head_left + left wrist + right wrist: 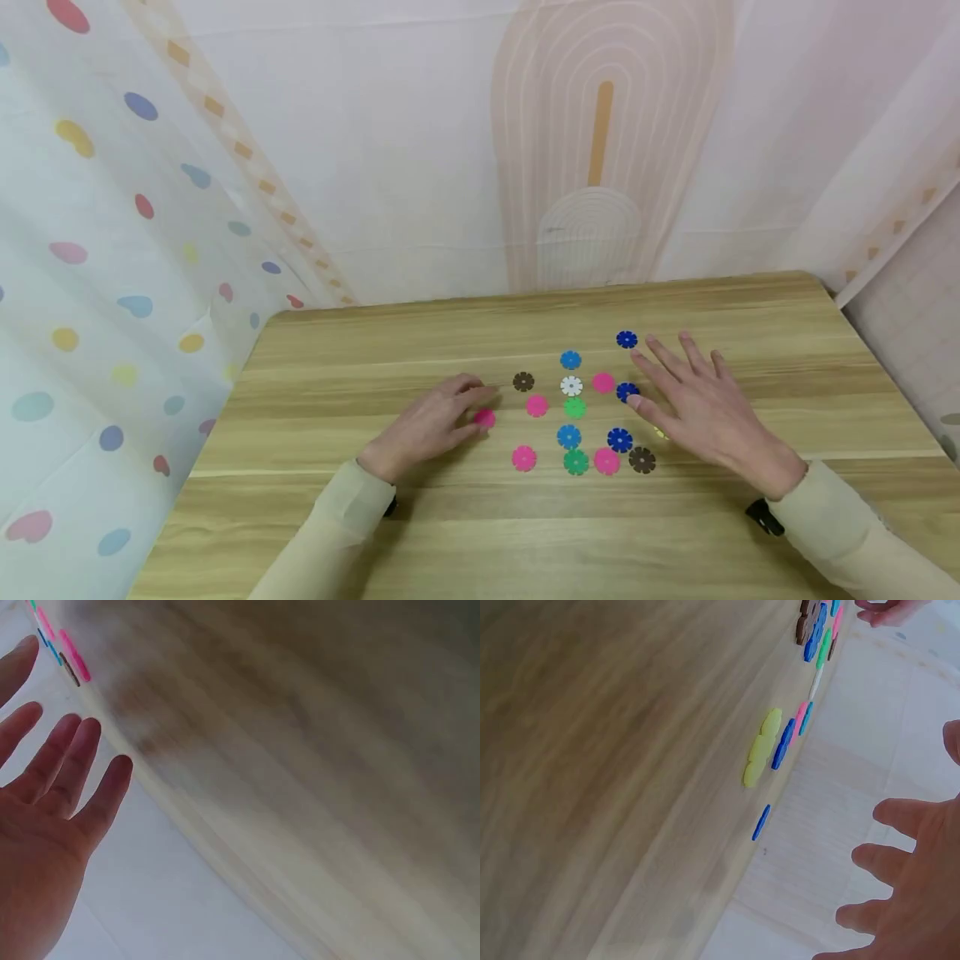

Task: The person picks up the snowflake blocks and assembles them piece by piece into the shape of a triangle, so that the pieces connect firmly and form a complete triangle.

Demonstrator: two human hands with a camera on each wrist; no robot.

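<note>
Both hands over the flower discs on the bench (337, 517).

I saw my left hand (431, 425) touching a pink disc (485, 418) with relaxed fingers; my right hand (701, 408) hovered released, fingers spread, beside a blue disc (627, 391).

pink, blue, green discs (575, 408), wood-grain table (375, 533) (pale)

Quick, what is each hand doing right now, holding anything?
Left hand: open, fingertips touching a pink flower disc, not gripping it.
Right hand: open, fingers spread, holding nothing.
</note>
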